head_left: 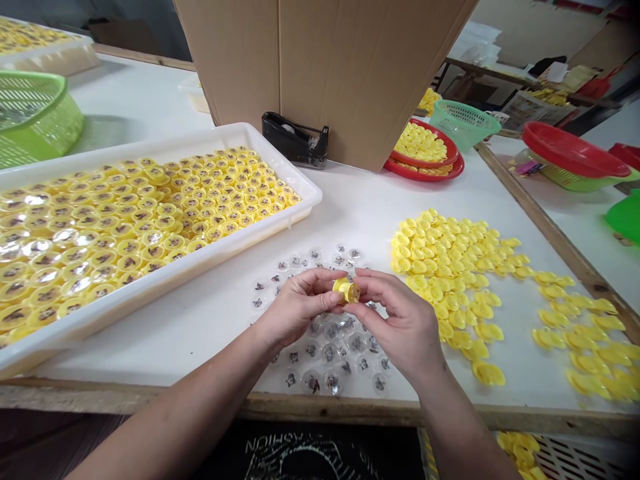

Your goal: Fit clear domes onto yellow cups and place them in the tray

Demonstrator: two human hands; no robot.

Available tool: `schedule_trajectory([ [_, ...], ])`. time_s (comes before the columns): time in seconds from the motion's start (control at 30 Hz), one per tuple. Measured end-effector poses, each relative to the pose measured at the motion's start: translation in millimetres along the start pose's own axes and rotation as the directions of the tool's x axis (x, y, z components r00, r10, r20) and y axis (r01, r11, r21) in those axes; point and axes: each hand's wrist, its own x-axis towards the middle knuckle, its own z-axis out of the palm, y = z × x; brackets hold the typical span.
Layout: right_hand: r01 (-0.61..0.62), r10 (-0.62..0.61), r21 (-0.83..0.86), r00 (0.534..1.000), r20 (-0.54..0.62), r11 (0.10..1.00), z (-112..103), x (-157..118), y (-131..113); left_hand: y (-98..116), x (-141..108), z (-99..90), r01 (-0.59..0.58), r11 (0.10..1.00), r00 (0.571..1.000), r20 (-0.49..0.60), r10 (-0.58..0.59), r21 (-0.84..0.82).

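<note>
Between my two hands, above the middle of the white table, is a small round yellow plastic piece (349, 291). My left hand (305, 297) pinches it from the left with thumb and fingers. From the other side, the fingertips of my right hand (400, 313) close on it too. Under the hands lie many clear round discs (333, 350) with small dark printed figures. To the right spreads a pile of loose yellow plastic pieces (435, 250). At the left, a long white tray (285, 223) holds rows of yellow pieces with printed figures on top.
A black tape dispenser (295, 140) stands before a large cardboard box (325, 60). Red plates (457, 167) with yellow pieces and a mint-green basket (463, 123) are at back right. A green basket (40, 120) sits far left. The table's wooden edge (350, 408) runs in front.
</note>
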Motion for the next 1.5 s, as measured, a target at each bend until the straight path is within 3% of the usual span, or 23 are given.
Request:
schedule_trajectory([
  [0.17, 0.097, -0.097, -0.117, 0.995, 0.004, 0.988, -1.8, 1.7, -5.8, -0.9, 0.0, 0.5, -0.002, 1.000, 1.000, -0.008, 0.002, 0.003],
  [0.47, 0.140, -0.132, -0.232, 0.990, 0.049, 0.963, -2.8, 0.0, -12.9, -1.5, -0.2, 0.4, -0.021, 1.000, 0.999, 0.037, 0.020, 0.023],
  [0.77, 0.153, -0.207, -0.382, 0.973, -0.104, 0.912, 19.9, -6.8, 1.1, 1.9, -2.7, 4.5, 0.033, 0.976, 0.999, 0.011, -0.036, 0.214],
  [0.87, 0.107, -0.129, -0.261, 0.989, -0.072, 0.959, 17.0, -8.6, 5.4, 1.9, -3.5, 7.0, 0.035, 0.947, 0.999, -0.020, -0.031, 0.321],
  [0.97, -0.035, 0.034, -0.032, 0.999, -0.018, 0.999, 7.6, -10.0, 10.2, 0.2, -4.3, 6.5, -0.026, 0.885, 0.999, -0.012, 0.036, 0.465],
  [1.1, -0.239, 0.224, 0.244, 0.971, 0.088, 0.940, 2.9, -12.3, 18.0, -2.2, -7.6, 4.2, -0.144, 0.739, 0.987, 0.039, 0.158, 0.659],
  [1.17, -0.270, 0.245, 0.314, 0.963, 0.115, 0.910, 6.2, -14.1, 20.8, -1.4, -9.7, 3.7, -0.161, 0.644, 0.980, 0.044, 0.194, 0.748],
  [1.3, -0.224, 0.217, 0.313, 0.974, 0.059, 0.923, 16.9, -17.7, 23.5, 3.7, -10.6, 3.9, -0.166, 0.476, 0.965, 0.043, 0.257, 0.864],
  [1.4, -0.241, 0.242, 0.325, 0.969, 0.039, 0.914, 22.7, -19.3, 24.0, 2.8, -10.0, 6.6, -0.130, 0.485, 0.972, 0.014, 0.235, 0.865],
  [1.5, -0.332, 0.346, 0.359, 0.938, 0.026, 0.872, 23.9, -19.5, 26.9, -2.7, -9.6, 11.3, -0.066, 0.619, 0.988, -0.037, 0.153, 0.783],
])
